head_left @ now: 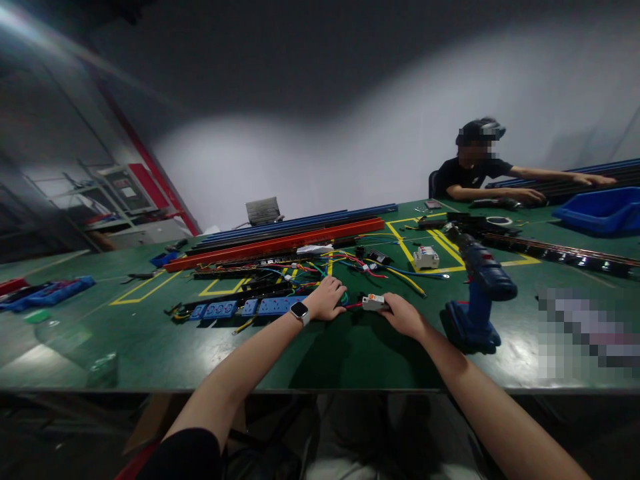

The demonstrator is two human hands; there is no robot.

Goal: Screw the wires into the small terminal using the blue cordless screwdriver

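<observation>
My right hand [403, 315] grips a small white circuit breaker [373, 302] with an orange part on top, just above the green table. A short red wire [354, 305] runs from the breaker toward my left hand [327, 298]. That hand is closed over a bundle of wires, its fingers curled; a green wire [345, 297] shows beside the fingertips. Under my left wrist, with its watch, lies a power strip [280, 306] with blue socket blocks. Beyond the hands, yellow, red and blue loose wires [370, 267] spread across the table.
A blue cordless drill [477, 293] stands right of my right hand. Farther back are a white multi-pole breaker [426, 257], orange rails [280, 244] and blue rails [300, 221]. A blue bin [600, 210] lies far right, near a seated co-worker [475, 167]. A clear bottle [65, 340] lies at left.
</observation>
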